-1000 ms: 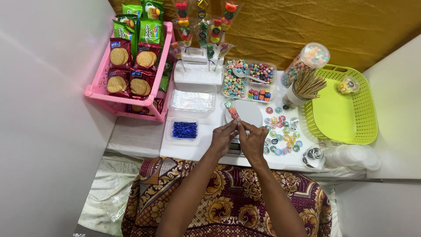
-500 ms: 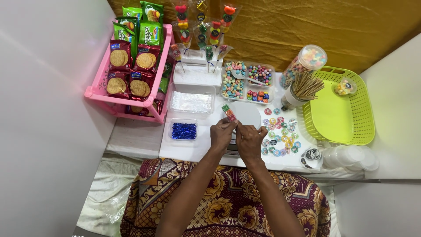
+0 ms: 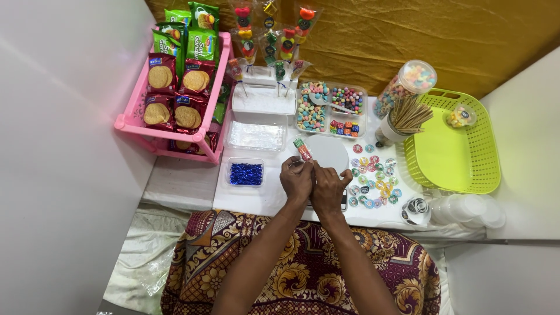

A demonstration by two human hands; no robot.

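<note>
white table (image 3: 256,201): both hands pinch wrapped candy skewer (image 3: 303,149), grip prob. closed.

Home sweet-packing table (image 3: 256,201) — candy trays (image 3: 329,109)

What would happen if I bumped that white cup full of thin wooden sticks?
The white cup of thin wooden sticks looks top-heavy, since the sticks fan out above its rim, so it would probably tip. The sticks seem light and stiff, and would likely scatter over the round colourful stickers.
</note>
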